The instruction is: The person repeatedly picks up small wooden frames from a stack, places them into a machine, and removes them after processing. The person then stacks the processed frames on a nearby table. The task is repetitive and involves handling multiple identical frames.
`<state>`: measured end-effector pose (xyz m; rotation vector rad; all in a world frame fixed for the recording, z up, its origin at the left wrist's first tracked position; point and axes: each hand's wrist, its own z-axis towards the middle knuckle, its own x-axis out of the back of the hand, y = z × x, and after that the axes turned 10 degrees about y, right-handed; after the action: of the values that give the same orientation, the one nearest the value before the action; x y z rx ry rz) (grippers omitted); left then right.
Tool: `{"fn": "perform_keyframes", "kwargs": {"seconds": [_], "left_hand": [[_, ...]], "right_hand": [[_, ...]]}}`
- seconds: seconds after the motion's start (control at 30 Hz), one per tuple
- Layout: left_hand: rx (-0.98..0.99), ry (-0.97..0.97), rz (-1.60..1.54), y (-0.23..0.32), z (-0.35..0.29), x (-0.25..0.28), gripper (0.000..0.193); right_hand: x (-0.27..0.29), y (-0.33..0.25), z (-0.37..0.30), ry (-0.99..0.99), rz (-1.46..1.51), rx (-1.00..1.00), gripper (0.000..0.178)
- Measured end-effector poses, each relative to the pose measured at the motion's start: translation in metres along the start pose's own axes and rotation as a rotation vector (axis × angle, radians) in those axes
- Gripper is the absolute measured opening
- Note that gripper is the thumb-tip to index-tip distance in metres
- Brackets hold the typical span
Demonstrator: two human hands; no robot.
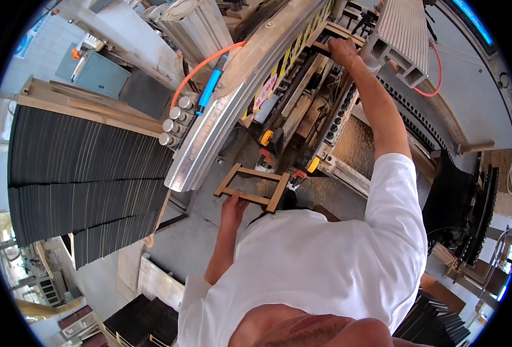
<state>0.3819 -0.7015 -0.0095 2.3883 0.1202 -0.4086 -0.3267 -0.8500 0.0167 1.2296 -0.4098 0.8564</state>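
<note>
Down by my waist, my left hand (233, 210) is closed on the near rail of a small rectangular wooden frame (252, 198). Its rails stick out slightly past the corners, and its middle is open. My right arm stretches far forward over the machine (331, 136). At the machine's far end, my right hand (342, 52) has its fingers curled at the near corner of another wooden frame (348, 33). The fingertips are partly hidden there.
A tall stack of black strips (88, 168) stands at the left. Across the machine runs a metal beam (201, 144) with round knobs, a blue marker (209, 89) and an orange hose (195, 66). A ribbed aluminium profile (397, 40) hangs beside my right hand. Sawdust (354, 141) covers the machine bed.
</note>
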Motion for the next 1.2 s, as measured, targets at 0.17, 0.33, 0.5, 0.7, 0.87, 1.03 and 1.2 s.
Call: {"fn": "perform_keyframes", "kwargs": {"seconds": [0.17,0.33,0.5,0.7,0.87,1.03,1.2], "left_hand": [[-0.041,0.072,0.026,-0.013,0.008,-0.006,0.037],[-0.06,0.185,0.012,-0.022,-0.001,-0.01,0.038],[-0.111,0.308,0.048,-0.022,-0.012,-0.006,0.037],[-0.368,0.51,0.337,-0.025,-0.001,0.012,0.028],[-0.441,0.685,0.498,-0.008,-0.022,0.026,0.025],[-0.689,0.759,0.42,0.031,-0.083,0.047,0.024],[-0.974,0.707,0.229,0.103,-0.165,0.09,0.026]], "right_hand": [[0.027,-0.008,-0.001,0.113,-0.216,0.047,0.01],[0.123,-0.012,0.025,-0.155,0.258,-0.261,0.016],[0.176,-0.009,0.036,-0.297,0.41,-0.355,0.023],[0.154,-0.001,0.029,-0.323,0.321,-0.373,0.024],[0.179,-0.004,0.04,-0.472,0.269,-0.338,0.016],[0.193,-0.011,0.045,-0.361,0.255,-0.27,0.012],[0.199,-0.02,0.044,-0.368,0.246,-0.358,0.012]]}}
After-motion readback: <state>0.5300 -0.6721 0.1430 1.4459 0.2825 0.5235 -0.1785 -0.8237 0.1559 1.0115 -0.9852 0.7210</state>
